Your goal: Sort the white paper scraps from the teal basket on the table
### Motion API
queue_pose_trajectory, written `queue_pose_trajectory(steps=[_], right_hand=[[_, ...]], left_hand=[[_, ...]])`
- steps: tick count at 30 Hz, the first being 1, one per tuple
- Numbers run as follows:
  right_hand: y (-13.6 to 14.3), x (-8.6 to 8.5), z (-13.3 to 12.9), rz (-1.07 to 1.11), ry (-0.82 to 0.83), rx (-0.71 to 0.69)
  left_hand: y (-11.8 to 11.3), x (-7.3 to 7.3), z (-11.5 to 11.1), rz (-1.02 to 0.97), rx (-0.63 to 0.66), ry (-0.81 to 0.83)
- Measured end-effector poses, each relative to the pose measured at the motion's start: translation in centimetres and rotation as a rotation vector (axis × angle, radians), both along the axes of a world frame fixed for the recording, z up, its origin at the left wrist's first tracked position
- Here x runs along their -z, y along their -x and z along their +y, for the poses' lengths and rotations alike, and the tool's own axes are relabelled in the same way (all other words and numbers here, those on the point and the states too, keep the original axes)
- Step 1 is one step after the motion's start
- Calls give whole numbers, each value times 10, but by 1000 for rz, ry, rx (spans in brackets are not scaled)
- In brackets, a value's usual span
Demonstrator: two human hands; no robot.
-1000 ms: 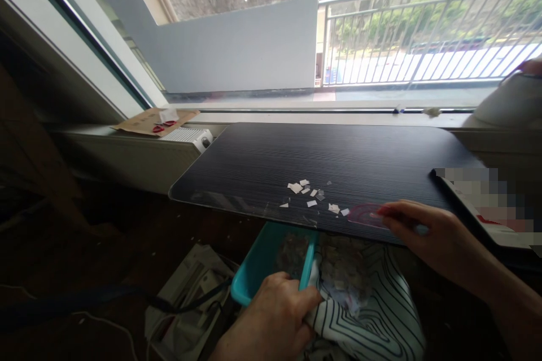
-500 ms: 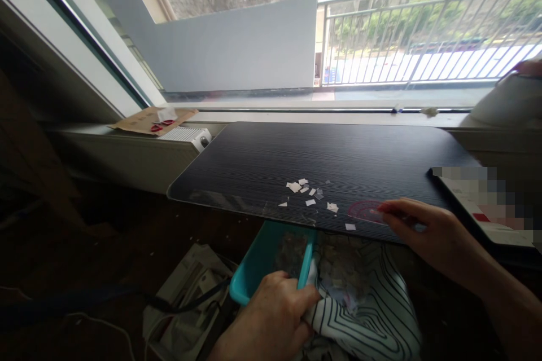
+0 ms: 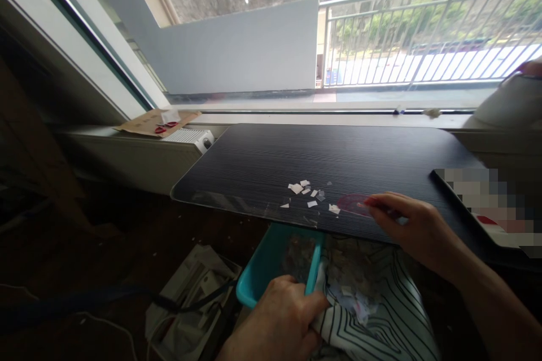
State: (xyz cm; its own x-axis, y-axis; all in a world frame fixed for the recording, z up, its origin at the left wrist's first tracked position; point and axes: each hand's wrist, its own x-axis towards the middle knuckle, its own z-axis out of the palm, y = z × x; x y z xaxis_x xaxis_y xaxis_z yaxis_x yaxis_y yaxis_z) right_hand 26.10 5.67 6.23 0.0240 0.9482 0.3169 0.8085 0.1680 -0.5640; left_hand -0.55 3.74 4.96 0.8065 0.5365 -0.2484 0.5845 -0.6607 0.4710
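Observation:
My right hand (image 3: 409, 217) pinches a thin, see-through pink plastic piece with a curved edge (image 3: 353, 205), held low over the dark table (image 3: 330, 152). Beside its left end lies a white paper scrap (image 3: 334, 208); several more white and clear scraps (image 3: 297, 187) are scattered farther left. Below the table's front edge, my left hand (image 3: 285, 316) is closed on the near rim of a teal bin (image 3: 258, 276) and the edge of a striped cloth (image 3: 359, 330). Small pieces lie inside the bin and on the cloth. The left fingertips are partly hidden.
A dark tray or device, partly blurred out (image 3: 470, 208), lies at the table's right. Red scissors (image 3: 165, 127) rest on a brown envelope (image 3: 139, 123) by the window. A pale box-like object (image 3: 190, 293) and cables are on the floor at left.
My right hand has moved left with the pink plastic piece, which now reaches the nearest scrap. A white scrap at the table's front edge no longer shows there. My left hand keeps its grip.

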Motion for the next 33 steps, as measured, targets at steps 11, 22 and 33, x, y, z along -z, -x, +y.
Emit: queue_pose_trajectory(steps=[11, 22, 33], right_hand=[[-7, 7, 10, -18, 22, 175], [-21, 7, 14, 12, 34, 271], [-24, 13, 12, 136, 69, 223]], left_hand=[[2, 9, -2, 2, 8, -16], [3, 10, -3, -3, -22, 1], [4, 18, -6, -12, -60, -6]])
